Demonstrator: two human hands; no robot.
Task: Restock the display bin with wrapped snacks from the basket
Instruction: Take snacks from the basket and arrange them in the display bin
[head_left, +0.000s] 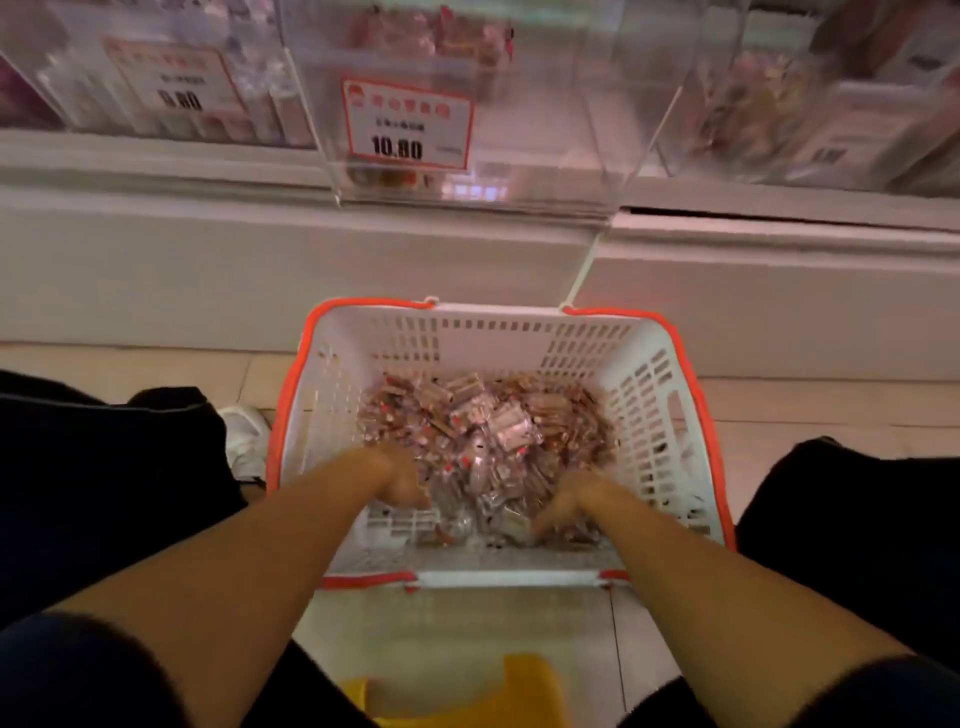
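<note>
I see the white slatted basket (644, 395) with its orange rim sitting on the floor at centre frame, a heap of clear-wrapped reddish-brown snacks (483, 436) piled inside. The clear display bin (545, 130) stands at top centre, nearly empty.

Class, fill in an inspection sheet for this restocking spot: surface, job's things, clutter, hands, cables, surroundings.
Surface: pale tiled floor.
Job's things: white basket with orange rim, wrapped snacks piled inside; clear display bin above, price label reading 10.80.
Clutter: yellow object by the near edge.
Hands: left hand and right hand both down in the snacks; grip blurred.
Cables: nothing seen.
Surroundings: neighbouring bins, white cabinet front, white shoe.
</note>
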